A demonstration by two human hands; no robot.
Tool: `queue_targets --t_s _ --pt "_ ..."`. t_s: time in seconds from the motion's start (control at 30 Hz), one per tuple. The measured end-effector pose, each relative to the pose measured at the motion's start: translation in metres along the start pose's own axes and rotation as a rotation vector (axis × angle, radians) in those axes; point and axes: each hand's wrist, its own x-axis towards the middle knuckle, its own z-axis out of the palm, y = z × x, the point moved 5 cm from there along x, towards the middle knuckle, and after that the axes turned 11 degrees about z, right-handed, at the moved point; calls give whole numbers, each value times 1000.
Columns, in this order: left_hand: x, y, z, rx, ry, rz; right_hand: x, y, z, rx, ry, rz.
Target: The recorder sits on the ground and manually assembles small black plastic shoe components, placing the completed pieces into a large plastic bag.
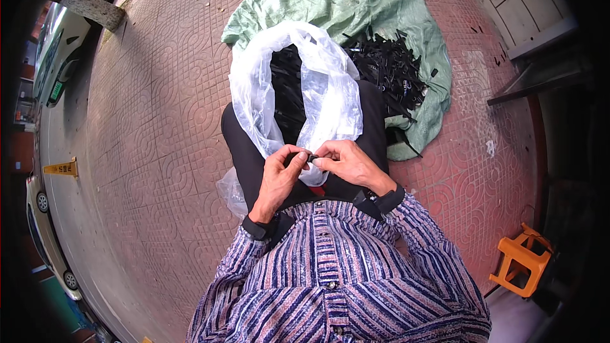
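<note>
At the near edge of the clear bag, my left hand and right hand, pinched closed, grip 1 small black piece; black strips lie near the right edge of the green sheet

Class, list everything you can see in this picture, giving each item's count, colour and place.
small piece: one, black, between both hands' fingertips
plastic bag: one, whitish, see-through, open at the lap
pieces in the bag: too many to count, black
loose pile: uncountable, black, on the sheet
sheet: one, green, on the ground ahead
stool: one, orange, lower right
cars: at least two, pale, left edge
bar: one, yellow, left
paving: reddish, patterned, all around
trousers: one pair, black, on the legs
shirt: one, striped, blue, pink and white, bottom
left hand: one, bare, pinching the piece
right hand: one, bare, pinching too
</note>
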Motion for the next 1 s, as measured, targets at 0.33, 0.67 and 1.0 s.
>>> queue_targets --t_s 0.33,0.67,1.0 --pt "-2 -28 -6 -436 61 -207 -18 -32 -60 -655 654 -294" --pt "-24 -24 -20 -825 -17 -282 141 18 10 -586 292 -332" --pt "-36 -12 -29 -752 49 -259 169 33 13 -267 424 -43"
